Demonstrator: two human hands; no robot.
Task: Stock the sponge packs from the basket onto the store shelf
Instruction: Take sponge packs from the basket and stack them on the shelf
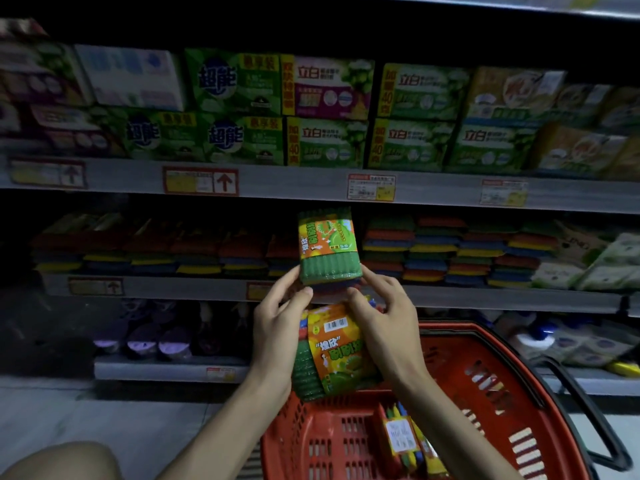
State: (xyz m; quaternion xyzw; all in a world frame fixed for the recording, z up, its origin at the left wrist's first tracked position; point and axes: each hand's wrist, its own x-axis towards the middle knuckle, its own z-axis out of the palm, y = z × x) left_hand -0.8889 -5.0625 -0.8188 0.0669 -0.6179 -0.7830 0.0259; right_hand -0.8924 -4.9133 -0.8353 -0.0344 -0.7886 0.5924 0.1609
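**Pack up at the shelf lip**

L hand (280, 327) and R hand (384, 320) are pinching the bottom corners of an upright sponge pack (327, 247), its ribbed green face just near of the middle shelf edge (173, 289). Stacked sponges (433, 251) are crowding both sides. A second pack (336, 355) (glossy orange sleeve) is sitting between the palms, above the slotted red plastic basket (485, 375).

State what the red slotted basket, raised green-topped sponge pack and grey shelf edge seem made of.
Red slotted basket: likely moulded plastic, even slots. Raised green-topped sponge pack: fibrous scouring layer over coloured foam, glossy printed band. Grey shelf edge: probably painted metal, flat matte face.
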